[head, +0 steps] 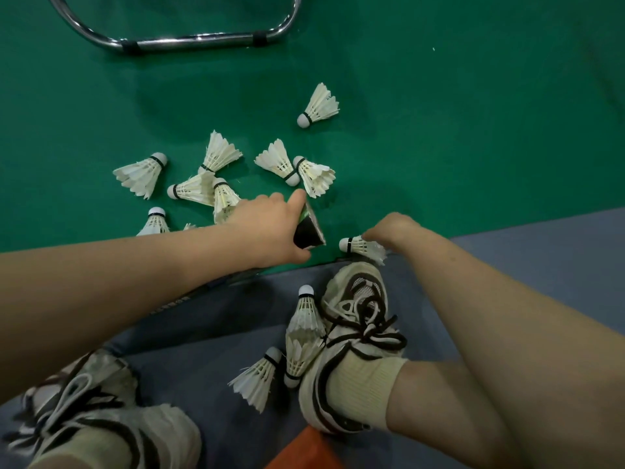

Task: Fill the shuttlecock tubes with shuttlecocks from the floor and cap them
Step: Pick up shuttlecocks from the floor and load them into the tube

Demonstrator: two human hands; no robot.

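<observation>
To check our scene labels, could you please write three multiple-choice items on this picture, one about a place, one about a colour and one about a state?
1. The shuttlecock that the right hand pinches is: A at the mat's edge; B inside the tube; C on a shoe.
2. The mat is: A red; B green; C yellow.
3. The left hand: A lies flat; B holds a cap; C grips the tube.
Answers: A, its feathers reach the mat's border; B, green shows around the loose shuttlecocks; C, its fingers wrap the tube.
</observation>
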